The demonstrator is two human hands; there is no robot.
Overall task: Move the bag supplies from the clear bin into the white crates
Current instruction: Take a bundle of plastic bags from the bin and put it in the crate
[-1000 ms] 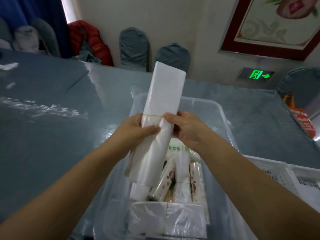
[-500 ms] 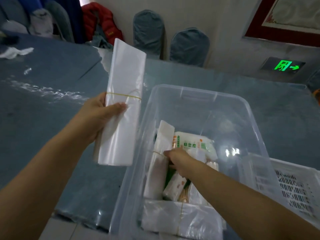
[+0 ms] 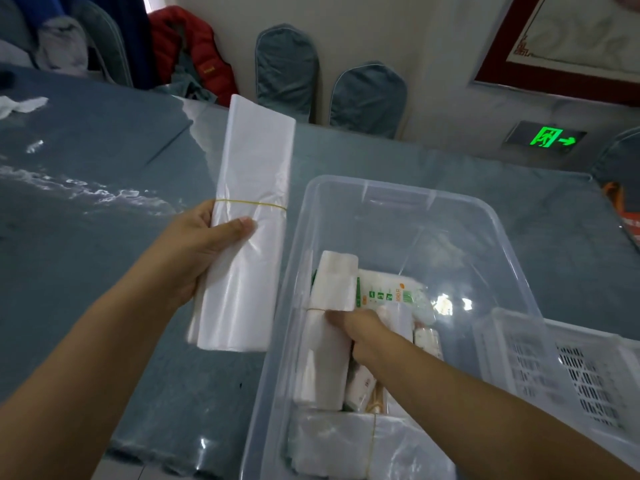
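My left hand [image 3: 197, 252] grips a long bundle of clear plastic bags [image 3: 247, 233] bound by a yellow rubber band, held upright above the table, left of the clear bin [image 3: 398, 199]. My right hand [image 3: 360, 329] is down inside the bin and grips a white bag bundle [image 3: 332, 306] at its rubber band. More packs lie in the bin: a green-printed pack [image 3: 388, 292], small patterned packs [image 3: 360, 386] and a flat clear bundle [image 3: 346, 445] at the near end. A white slotted crate [image 3: 568, 368] stands right of the bin.
The bin and crate sit on a grey-blue table [image 3: 86, 209] under a glossy cover. Covered chairs [image 3: 367, 98] line the far edge, a red jacket [image 3: 194, 50] hangs on one. White tissue [image 3: 20, 105] lies far left. An orange bag [image 3: 627, 216] shows at the right edge.
My right hand let go of the clear bundle and dropped into the bin, where it took hold of a white bundle. My left hand carried the clear bundle to the left.
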